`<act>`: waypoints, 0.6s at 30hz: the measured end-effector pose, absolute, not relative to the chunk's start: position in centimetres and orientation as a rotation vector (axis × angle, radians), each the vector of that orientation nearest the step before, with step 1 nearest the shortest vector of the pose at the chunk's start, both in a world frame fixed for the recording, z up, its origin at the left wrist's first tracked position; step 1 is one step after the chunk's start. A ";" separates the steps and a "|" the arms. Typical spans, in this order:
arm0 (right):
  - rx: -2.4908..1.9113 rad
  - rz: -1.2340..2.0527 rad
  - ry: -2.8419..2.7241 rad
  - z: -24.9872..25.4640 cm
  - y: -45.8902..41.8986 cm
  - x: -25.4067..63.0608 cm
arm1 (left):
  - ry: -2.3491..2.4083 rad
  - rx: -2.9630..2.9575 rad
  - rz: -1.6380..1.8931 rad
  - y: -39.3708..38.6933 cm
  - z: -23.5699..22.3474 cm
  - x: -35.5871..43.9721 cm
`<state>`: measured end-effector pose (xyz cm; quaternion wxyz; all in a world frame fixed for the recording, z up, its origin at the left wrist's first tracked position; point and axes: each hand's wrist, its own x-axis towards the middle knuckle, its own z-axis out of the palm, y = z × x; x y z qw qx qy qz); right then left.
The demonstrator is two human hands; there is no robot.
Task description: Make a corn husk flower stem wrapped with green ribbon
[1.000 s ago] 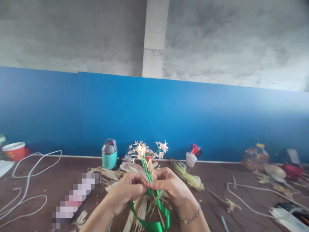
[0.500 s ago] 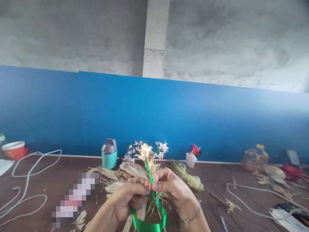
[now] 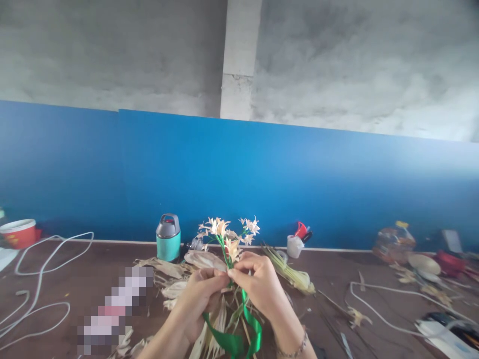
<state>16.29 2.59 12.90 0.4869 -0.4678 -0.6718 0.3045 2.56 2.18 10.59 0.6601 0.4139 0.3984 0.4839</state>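
Several pale husk flowers on green-wrapped stems form a small spray (image 3: 232, 249), upright above my two hands. My left hand (image 3: 204, 294) is closed around the lower stems, its thumb and fingertips pinched together. Close against it, my right hand (image 3: 256, 279) pinches at the same stems just under the lowest bloom; the fingertips of both hands nearly meet. A green ribbon (image 3: 254, 324) hangs in a loop below them, one end running up to the right hand. Exactly where the ribbon meets the stems is hidden by the fingers.
Dried corn husks (image 3: 204, 260) lie behind and below my hands. A bundle of green stalks (image 3: 290, 271) is to the right, near a white cup (image 3: 295, 246). A teal flask (image 3: 168, 244) stands behind. White cables (image 3: 45, 269) and a red tub (image 3: 20, 235) are at left.
My right hand has shifted a little left and up, closer to the lowest bloom. The blooms have turned and leaned, and the ribbon loop has twisted and hangs more loosely.
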 end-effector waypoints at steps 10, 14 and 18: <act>-1.192 0.551 -1.521 12.6 2.0 14.9 | 1.084 1.150 1.344 1.4 11.3 2.8; -1.140 0.783 -1.466 13.1 2.0 15.2 | 1.009 1.102 1.301 1.6 11.5 2.5; -0.931 1.303 -1.328 13.1 2.3 15.8 | 0.816 0.973 1.146 1.8 11.4 1.9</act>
